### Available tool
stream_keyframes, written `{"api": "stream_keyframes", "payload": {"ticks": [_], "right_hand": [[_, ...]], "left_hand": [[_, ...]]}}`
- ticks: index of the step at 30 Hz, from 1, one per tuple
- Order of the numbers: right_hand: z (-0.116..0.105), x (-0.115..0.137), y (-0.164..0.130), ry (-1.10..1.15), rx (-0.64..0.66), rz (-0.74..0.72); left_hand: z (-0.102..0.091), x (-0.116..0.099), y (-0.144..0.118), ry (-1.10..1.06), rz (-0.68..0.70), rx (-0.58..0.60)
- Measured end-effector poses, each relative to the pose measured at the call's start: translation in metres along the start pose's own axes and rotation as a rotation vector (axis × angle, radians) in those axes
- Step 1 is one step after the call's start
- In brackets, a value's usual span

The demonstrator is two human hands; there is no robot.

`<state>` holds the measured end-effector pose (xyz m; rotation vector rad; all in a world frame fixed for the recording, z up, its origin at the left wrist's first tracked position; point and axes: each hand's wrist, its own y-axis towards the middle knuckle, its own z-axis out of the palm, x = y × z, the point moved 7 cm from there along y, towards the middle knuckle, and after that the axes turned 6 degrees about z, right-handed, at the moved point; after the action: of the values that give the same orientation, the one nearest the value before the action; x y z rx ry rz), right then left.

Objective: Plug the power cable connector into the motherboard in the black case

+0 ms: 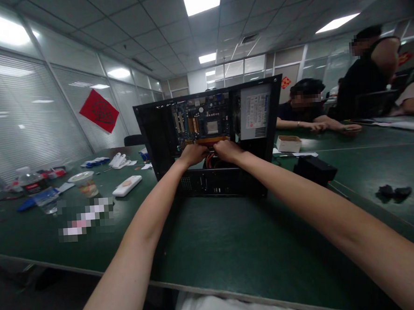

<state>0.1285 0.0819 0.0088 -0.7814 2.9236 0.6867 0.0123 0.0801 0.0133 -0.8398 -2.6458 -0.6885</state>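
An open black computer case (235, 183) stands on the table in front of me, its inside facing me. A blue motherboard (199, 111) is mounted in it, with a square silver processor (211, 127) at its middle. My left hand (193, 154) and my right hand (229, 151) reach in side by side, fingers curled at the orange-red memory slots (211, 139) along the board's lower edge. What the fingertips grip is too small to make out. Red cables (209, 161) hang just below the hands. A power supply (256, 112) with a white label sits at the case's right.
On the green table (212, 239) at left are a water bottle (37, 186), a plastic cup (86, 183) and a white box-like device (127, 186). To the right lie a small carton (288, 143) and a black block (315, 169). Another person (304, 107) sits across.
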Motion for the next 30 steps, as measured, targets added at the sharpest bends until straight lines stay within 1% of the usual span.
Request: {"api": "stream_keyframes", "payload": {"ticks": [8,16,21,30], "right_hand": [[-0.002,0.006,-0.001,0.06,-0.003,0.015],[-0.003,0.004,0.001,0.09,-0.016,0.034],[-0.001,0.005,0.001,0.095,0.003,0.031],[0.007,0.001,0.005,0.093,-0.007,0.055]], "left_hand": [[0.004,0.007,-0.003,-0.05,-0.025,0.005],[0.005,0.009,-0.003,-0.084,-0.042,0.033],[0.005,0.009,-0.004,-0.082,-0.053,0.038],[0.008,0.01,-0.004,-0.07,-0.051,0.041]]}}
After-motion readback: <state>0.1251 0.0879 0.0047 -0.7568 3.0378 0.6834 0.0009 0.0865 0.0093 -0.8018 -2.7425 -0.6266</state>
